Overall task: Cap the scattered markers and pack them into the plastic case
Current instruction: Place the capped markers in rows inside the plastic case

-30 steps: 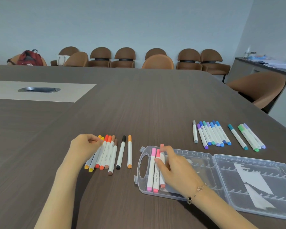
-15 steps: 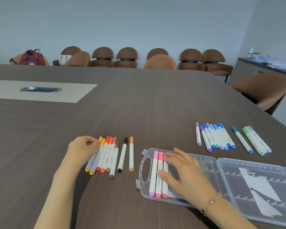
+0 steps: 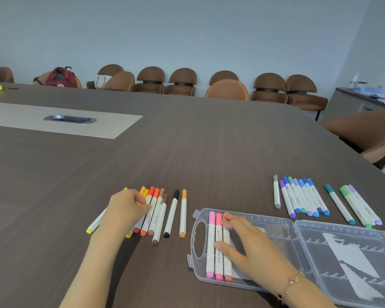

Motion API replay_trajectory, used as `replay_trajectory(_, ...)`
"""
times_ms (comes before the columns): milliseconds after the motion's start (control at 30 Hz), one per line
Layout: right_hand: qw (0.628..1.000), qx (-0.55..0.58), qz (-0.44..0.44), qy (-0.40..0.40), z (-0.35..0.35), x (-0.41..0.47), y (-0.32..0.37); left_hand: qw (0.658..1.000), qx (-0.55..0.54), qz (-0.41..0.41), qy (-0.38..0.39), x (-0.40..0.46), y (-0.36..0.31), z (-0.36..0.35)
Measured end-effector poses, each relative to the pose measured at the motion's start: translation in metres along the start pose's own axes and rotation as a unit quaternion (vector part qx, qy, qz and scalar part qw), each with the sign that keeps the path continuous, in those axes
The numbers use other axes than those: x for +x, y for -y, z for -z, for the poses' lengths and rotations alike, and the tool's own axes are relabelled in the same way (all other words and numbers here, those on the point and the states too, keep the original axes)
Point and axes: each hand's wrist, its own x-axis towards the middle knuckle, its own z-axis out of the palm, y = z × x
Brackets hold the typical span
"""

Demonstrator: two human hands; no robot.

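Clear plastic case (image 3: 307, 252) lies open at the table's (image 3: 187, 152) near right edge, three markers packed
Pink markers (image 3: 218, 247) sit side by side in the case's left end, by the handle; the right hand (image 3: 249, 243) rests on them with fingers loosely spread, gripping nothing. Left of the case, the left hand (image 3: 127, 210) curls onto the row of warm-coloured markers (image 3: 160, 214), pinching among them. Blue, purple and green markers (image 3: 302, 196) lie beyond the case toward the right edge
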Motion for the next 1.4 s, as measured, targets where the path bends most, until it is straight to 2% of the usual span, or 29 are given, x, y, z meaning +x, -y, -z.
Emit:
replay_trajectory(100, 1.000, 0.000, 0.001, -0.014, -0.001, 0.001, 0.001, 0.999, 0.005, -0.002, -0.036, 0.002, 0.004, 0.001)
replay_trajectory(233, 1.000, 0.025, 0.010, -0.016, -0.001, 0.001, 0.000, 0.998, 0.051, -0.020, -0.038, -0.001, -0.001, -0.009)
replay_trajectory(500, 0.998, 0.048, 0.018, -0.024, -0.005, 0.000, -0.004, 0.986, 0.156, 0.020, -0.047, 0.002, -0.004, -0.027)
replay_trajectory(567, 0.997, 0.059, 0.031, -0.051, -0.005, -0.002, -0.005, 0.987, 0.154, 0.031, -0.039, 0.003, -0.007, -0.026)
replay_trajectory(667, 0.980, 0.134, 0.034, -0.141, 0.001, -0.003, -0.007, 0.991, 0.111, 0.051, -0.047, 0.006, -0.008, -0.022)
replay_trajectory(733, 0.965, 0.175, 0.027, -0.191, 0.005, -0.002, -0.009, 0.989, 0.134, 0.048, -0.036, 0.006, -0.009, -0.021)
replay_trajectory(833, 0.964, 0.175, 0.035, -0.196, 0.004, -0.001, -0.010, 0.984, 0.176, 0.029, 0.002, -0.002, -0.012, -0.028)
replay_trajectory(933, 0.973, 0.142, 0.062, -0.171, -0.002, -0.002, -0.012, 0.989, 0.142, 0.030, -0.002, -0.006, -0.012, -0.031)
replay_trajectory(1033, 0.966, 0.150, 0.069, -0.201, 0.000, -0.002, -0.010, 0.998, 0.056, 0.017, -0.004, -0.013, -0.022, -0.017)
replay_trajectory(1100, 0.944, 0.221, 0.061, -0.236, 0.005, -0.001, -0.008, 0.998, -0.059, -0.025, 0.023, -0.031, -0.042, -0.009)
replay_trajectory(1167, 0.914, 0.330, 0.058, -0.229, 0.011, -0.001, -0.005, 0.979, -0.152, -0.063, 0.117, -0.056, -0.066, -0.007)
replay_trajectory(1267, 0.871, 0.460, 0.048, -0.167, 0.015, -0.001, 0.000, 0.941, -0.136, -0.143, 0.275, -0.085, -0.087, -0.028)
replay_trajectory(1400, 0.901, 0.406, -0.012, -0.151, 0.013, 0.003, -0.010, 0.926, -0.116, -0.189, 0.306, -0.093, -0.089, -0.038)
